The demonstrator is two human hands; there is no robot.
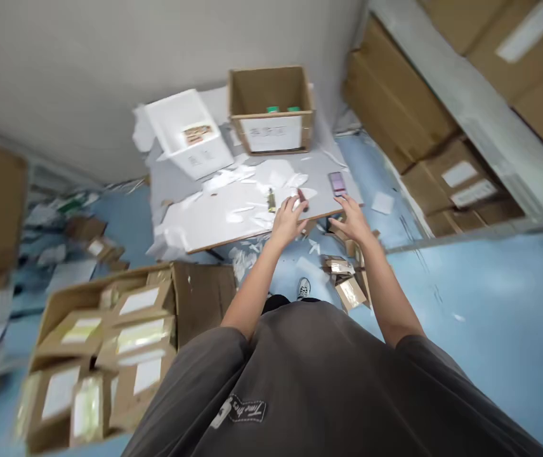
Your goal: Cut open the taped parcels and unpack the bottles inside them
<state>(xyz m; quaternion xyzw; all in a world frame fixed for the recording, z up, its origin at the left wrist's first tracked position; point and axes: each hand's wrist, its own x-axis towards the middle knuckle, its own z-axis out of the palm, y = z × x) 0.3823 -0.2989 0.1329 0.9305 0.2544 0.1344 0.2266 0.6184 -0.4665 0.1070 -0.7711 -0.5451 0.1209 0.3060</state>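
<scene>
My left hand (pixel 287 222) is over the front edge of the table, its fingers curved and apart. Right at its fingertips lies a dark red, elongated object (pixel 303 199); whether they touch it I cannot tell. Just left of that, a small olive-green and yellowish item (pixel 271 200) rests on the tabletop, too small to name. My right hand (pixel 351 221) hovers at the table's front right edge with fingers spread and nothing in them. Beyond its fingertips a phone (pixel 337 183) lies with its screen lit.
White paper scraps (pixel 233 178) litter the table (pixel 190 231). Behind stand a white box (pixel 195 143) and an open cardboard box (pixel 271 95) with green-topped items. A large carton (pixel 205 292) of parcels is at lower left; cardboard pieces (pixel 351 292) lie on the floor.
</scene>
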